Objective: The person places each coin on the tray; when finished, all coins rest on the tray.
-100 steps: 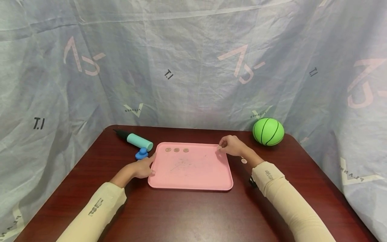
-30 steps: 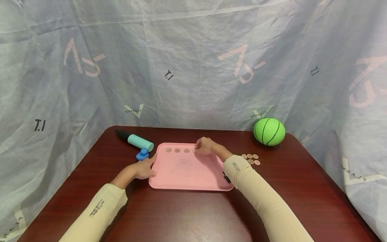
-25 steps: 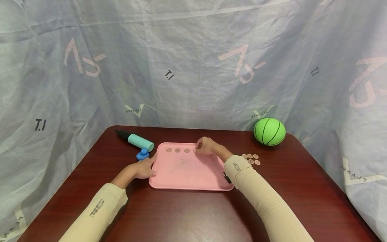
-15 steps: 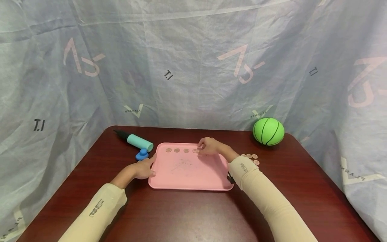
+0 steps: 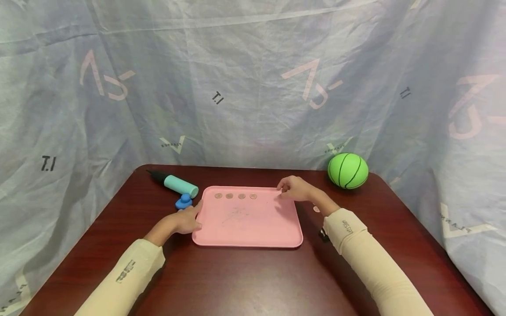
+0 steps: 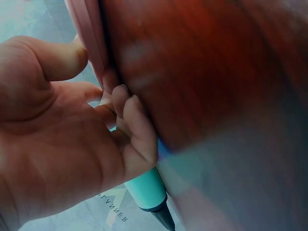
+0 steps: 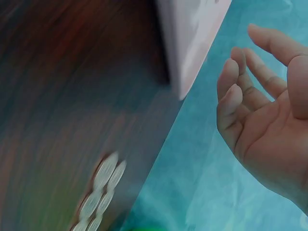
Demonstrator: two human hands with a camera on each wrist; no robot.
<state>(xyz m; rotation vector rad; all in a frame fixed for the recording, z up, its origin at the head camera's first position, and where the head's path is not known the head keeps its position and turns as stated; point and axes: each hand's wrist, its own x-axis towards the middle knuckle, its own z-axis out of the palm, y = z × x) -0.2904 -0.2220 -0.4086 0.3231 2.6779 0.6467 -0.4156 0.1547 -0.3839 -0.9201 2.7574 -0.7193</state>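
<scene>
Several coins [image 5: 241,196] lie in a row along the far edge of a pink tray [image 5: 245,245]. My left hand [image 5: 185,220] rests against the tray's left rim, index finger and thumb spread along it; the left wrist view shows the thumb [image 6: 67,60] at the rim and the other fingers loosely bent. Above the tray's far right corner is my right hand [image 5: 297,188]. In the right wrist view its fingers are parted with nothing between them. More coins [image 7: 103,175] lie in two rows on the table right of the tray, mostly hidden by my right forearm in the head view.
A blue rubber-duck-like toy [image 5: 183,201] sits beside my left hand. Behind it lies a turquoise cylinder with a black tapered end [image 5: 180,186]. A green ball [image 5: 348,170] stands at the back right of the dark red table [image 5: 237,281]. Grey cloth [image 5: 245,109] hangs behind.
My right hand has set a coin down at the right end of the row, let go and moved right toward the coins beside the tray. My left hand stays at the rim.
</scene>
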